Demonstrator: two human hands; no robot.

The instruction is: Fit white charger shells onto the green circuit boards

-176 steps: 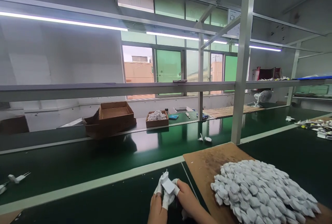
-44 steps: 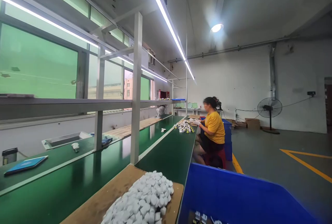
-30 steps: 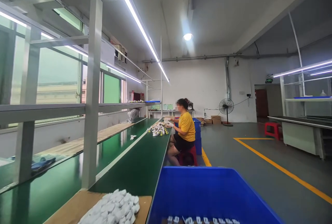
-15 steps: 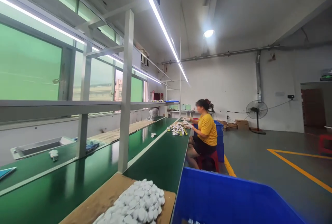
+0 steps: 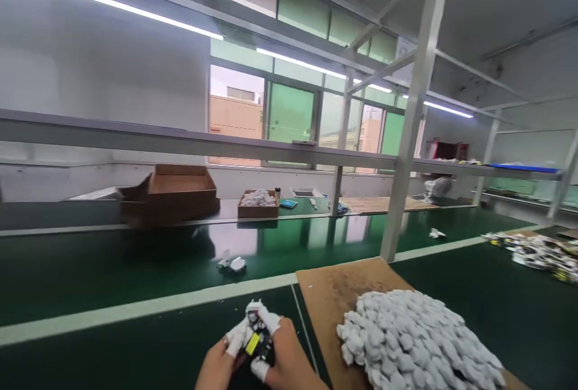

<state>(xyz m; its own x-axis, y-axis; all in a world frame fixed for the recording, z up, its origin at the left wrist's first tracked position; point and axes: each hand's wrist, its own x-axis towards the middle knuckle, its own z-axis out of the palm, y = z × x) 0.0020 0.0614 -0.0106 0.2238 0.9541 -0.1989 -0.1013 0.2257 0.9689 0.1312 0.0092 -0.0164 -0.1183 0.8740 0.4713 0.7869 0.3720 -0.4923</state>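
Observation:
Both hands meet low in the middle of the head view, white coverings on several fingertips. Between them is a small black-and-white assembly with a yellow patch (image 5: 253,343); its exact kind is unclear. My left hand (image 5: 217,361) pinches it from the left, and my right hand (image 5: 289,355) grips its right side. To the right, a large heap of white rounded pieces (image 5: 410,336) lies on a brown board (image 5: 325,294). Some white parts (image 5: 232,263) rest on the green surface beyond my hands.
Across the back stand an open cardboard box (image 5: 180,191) and a smaller box of white pieces (image 5: 258,212). A white upright post (image 5: 412,113) rises behind the board, joined to a shelf rail (image 5: 280,150). Black, white and yellow parts (image 5: 542,254) are piled at far right.
My view has swung left and tilted down. Both hands, holding the small assembly, now show. The co-worker in yellow and the blue bin are out of view.

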